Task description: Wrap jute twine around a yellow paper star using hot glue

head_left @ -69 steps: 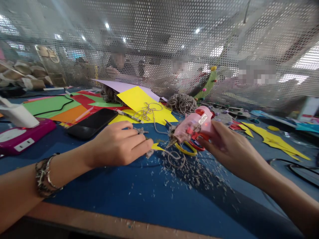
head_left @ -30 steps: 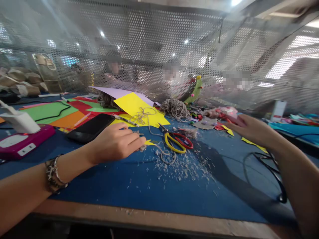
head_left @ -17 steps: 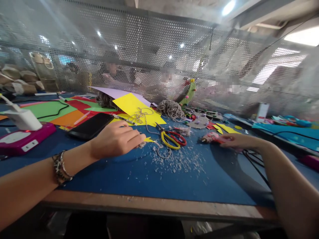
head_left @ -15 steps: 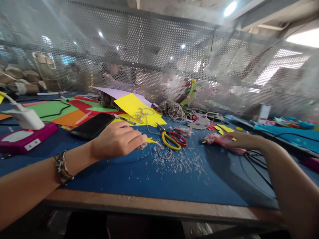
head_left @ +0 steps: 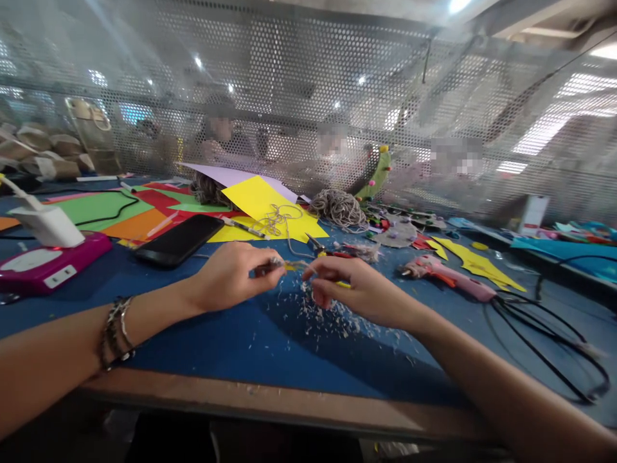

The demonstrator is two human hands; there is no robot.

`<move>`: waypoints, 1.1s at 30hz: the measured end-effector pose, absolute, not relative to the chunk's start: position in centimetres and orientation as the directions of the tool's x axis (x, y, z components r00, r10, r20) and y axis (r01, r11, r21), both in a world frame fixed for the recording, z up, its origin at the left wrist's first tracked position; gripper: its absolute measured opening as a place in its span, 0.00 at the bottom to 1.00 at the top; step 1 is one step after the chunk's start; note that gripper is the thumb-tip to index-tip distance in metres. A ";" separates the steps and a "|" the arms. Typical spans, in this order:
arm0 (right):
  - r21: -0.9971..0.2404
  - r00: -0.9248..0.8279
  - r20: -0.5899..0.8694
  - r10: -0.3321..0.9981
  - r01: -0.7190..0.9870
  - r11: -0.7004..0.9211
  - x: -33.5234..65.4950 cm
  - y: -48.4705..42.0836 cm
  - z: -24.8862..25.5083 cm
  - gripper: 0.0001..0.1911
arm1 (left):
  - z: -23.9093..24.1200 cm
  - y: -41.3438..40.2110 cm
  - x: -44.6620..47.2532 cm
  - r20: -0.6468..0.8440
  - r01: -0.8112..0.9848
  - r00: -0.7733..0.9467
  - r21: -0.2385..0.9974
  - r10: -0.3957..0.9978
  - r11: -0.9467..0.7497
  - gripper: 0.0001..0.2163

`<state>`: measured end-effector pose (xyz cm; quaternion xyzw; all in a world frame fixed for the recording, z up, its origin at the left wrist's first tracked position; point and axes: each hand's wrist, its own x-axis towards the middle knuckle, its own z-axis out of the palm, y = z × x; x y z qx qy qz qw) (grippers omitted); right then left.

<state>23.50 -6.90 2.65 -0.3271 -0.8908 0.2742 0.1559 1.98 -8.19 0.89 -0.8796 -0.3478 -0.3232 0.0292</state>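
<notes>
My left hand [head_left: 236, 276] is closed in a pinch on a small yellow paper piece [head_left: 292, 265] with grey cord about it; the fingers hide most of it. Close on its right, my right hand [head_left: 357, 286] has curled fingers, with the fingertips at the grey cord that comes off the piece. Behind the right hand lie scissors [head_left: 315, 244], mostly covered by it. Whitish cord clippings [head_left: 337, 321] are scattered on the blue tabletop below. A pink glue gun [head_left: 475, 285] rests to the right, apart from both hands.
A black phone [head_left: 176, 241] and a purple power strip [head_left: 72, 260] with a white charger [head_left: 48, 225] are at left. Coloured paper, a yellow sheet [head_left: 260, 199] and a cord bundle [head_left: 337, 209] lie behind. Black cables [head_left: 544, 341] loop at right. A perforated screen [head_left: 289, 83] stands beyond.
My right hand has let go of the glue gun and moved left to the yellow paper piece and cord. My left hand stays nearly in place, still pinching the piece.
</notes>
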 end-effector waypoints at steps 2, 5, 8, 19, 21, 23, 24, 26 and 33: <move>-0.515 -0.693 0.160 0.703 0.549 0.659 24.0 -6.9 2.8 0.11 | 0.7 -8.0 2.2 0.520 0.616 0.532 0.304 0.668 -0.727 0.13; -0.321 -0.658 0.323 0.680 0.600 0.733 24.5 -7.1 3.4 0.10 | 0.7 -7.8 2.3 0.353 0.556 0.514 0.558 0.782 -0.617 0.12; -0.194 -0.698 0.430 0.573 0.548 0.814 24.5 -7.6 3.5 0.07 | 0.7 -7.7 2.3 0.185 0.485 0.549 0.724 0.815 -0.491 0.11; -0.183 -0.724 0.517 0.458 0.429 0.885 23.8 -8.2 3.0 0.08 | 0.8 -8.6 3.0 -0.051 0.409 0.783 0.793 0.620 -0.452 0.10; -0.228 -0.719 0.510 0.473 0.417 0.880 23.7 -7.9 2.8 0.08 | 0.9 -8.6 3.0 -0.049 0.381 0.799 0.812 0.600 -0.441 0.10; -0.266 -0.719 0.492 0.491 0.413 0.871 23.6 -7.7 2.6 0.09 | 0.9 -8.6 3.0 -0.047 0.348 0.805 0.845 0.592 -0.407 0.09; -0.278 -0.721 0.480 0.500 0.415 0.866 23.6 -7.6 2.4 0.10 | 0.9 -8.6 3.0 -0.044 0.326 0.806 0.865 0.591 -0.381 0.09; -0.288 -0.728 0.458 0.510 0.422 0.860 23.6 -7.4 2.3 0.10 | 0.8 -8.7 2.8 -0.032 0.273 0.804 0.907 0.593 -0.322 0.08; -0.194 -0.767 0.438 0.469 0.428 0.883 23.7 -7.6 2.1 0.11 | 0.6 -8.4 2.6 0.095 0.130 0.679 0.961 0.728 -0.246 0.08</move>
